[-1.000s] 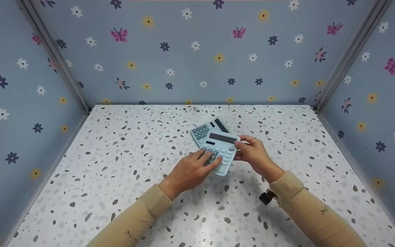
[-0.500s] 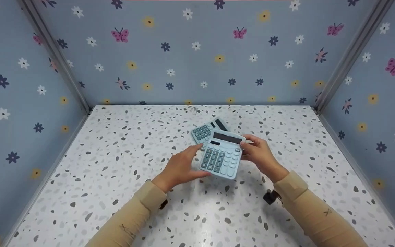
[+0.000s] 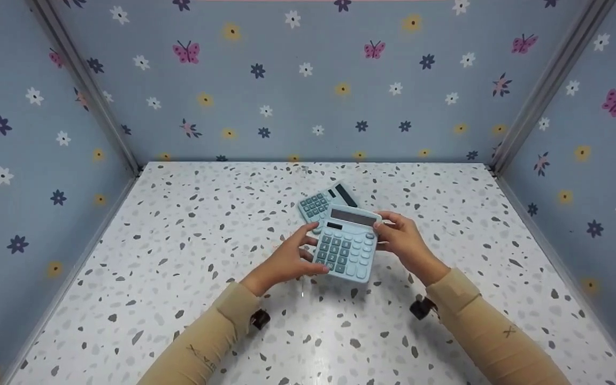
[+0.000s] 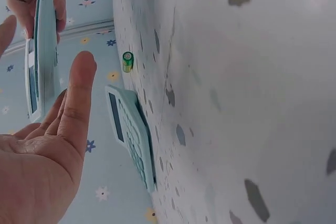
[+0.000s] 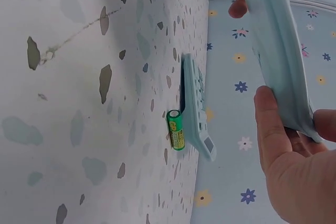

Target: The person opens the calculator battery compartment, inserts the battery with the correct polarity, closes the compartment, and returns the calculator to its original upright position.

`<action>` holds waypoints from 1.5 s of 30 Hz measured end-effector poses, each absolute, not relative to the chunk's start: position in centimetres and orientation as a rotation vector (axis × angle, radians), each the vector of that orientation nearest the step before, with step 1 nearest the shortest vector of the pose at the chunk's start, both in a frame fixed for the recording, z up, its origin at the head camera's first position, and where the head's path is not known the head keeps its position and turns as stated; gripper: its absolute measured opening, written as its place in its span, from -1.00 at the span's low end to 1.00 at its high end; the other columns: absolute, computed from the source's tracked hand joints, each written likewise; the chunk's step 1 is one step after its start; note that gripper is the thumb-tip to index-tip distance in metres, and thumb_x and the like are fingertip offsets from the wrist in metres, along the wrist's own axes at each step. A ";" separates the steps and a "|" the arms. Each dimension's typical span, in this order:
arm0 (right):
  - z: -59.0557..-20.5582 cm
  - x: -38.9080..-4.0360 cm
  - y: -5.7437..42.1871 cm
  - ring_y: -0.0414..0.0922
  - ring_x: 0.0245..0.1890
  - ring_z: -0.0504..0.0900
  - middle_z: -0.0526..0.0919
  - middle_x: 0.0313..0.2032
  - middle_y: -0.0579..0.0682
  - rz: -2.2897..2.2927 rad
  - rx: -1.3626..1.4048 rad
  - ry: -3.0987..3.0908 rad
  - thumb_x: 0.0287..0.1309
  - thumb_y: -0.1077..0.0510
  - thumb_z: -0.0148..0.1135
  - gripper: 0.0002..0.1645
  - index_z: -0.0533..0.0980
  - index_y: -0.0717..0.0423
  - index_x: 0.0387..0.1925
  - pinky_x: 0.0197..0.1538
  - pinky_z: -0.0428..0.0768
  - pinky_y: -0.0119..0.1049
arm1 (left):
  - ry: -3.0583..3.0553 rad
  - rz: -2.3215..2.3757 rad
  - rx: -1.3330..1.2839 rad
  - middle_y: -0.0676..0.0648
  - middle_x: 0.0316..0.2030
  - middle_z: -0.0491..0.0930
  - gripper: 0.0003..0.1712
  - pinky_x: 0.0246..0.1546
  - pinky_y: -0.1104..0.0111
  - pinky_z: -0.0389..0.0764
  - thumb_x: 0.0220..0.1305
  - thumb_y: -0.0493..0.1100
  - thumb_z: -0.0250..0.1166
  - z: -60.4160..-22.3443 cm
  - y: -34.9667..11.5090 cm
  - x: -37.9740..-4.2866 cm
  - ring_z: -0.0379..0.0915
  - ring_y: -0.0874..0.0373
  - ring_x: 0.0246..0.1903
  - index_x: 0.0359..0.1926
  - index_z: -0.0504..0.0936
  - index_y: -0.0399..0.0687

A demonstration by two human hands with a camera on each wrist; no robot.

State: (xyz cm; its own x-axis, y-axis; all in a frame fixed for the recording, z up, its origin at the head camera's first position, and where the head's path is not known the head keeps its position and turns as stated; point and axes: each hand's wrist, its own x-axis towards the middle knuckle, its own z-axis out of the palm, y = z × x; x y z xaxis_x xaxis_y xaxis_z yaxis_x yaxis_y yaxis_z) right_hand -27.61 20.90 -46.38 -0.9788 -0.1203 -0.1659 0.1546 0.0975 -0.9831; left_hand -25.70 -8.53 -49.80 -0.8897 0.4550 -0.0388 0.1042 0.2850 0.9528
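Three flowered walls (image 3: 286, 115) enclose the speckled tabletop (image 3: 190, 230), the far one well beyond both hands and the side ones well outside them, so elbows have room to swing; the widest stretches of surface lie to either side of the hands. The right hand (image 3: 404, 238) pinches the upper right edge of the larger-looking calculator (image 3: 359, 248), thumb on the front, fingers behind. The left hand (image 3: 286, 259) has its fingers spread along the opposite edge, thumb lapping the lower left corner; whether it bears any weight I cannot tell. That calculator hangs between the hands, off the tabletop, tilted, keys toward the person and back turned downward. The step in hand looks like steadying it in the air; the next move, I judge, calls for the right pinch to stay firm while the left settles its hold, and for the lower edge to be kept from dipping. Just beyond the left fingertips, a second calculator (image 3: 316, 206) lies on the tabletop, partly hidden from above by the held one; the wrist views show a gap between them, yet lowering straight forward could knock corners. Smallest, a green battery (image 5: 176, 130) lies on its side near that second calculator, below the hands, and could roll if brushed.
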 end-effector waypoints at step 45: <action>-45.1 -28.0 21.2 -0.12 0.01 0.72 0.61 0.22 0.15 -2.044 0.080 2.148 0.53 0.32 0.11 -0.48 0.45 0.24 0.44 0.10 0.77 -0.30 | 2.159 1.808 0.468 -0.25 0.12 0.54 0.44 -0.20 0.25 0.78 0.13 -0.45 0.57 -48.8 -6.2 -24.5 0.76 0.10 -0.22 0.79 -0.15 0.18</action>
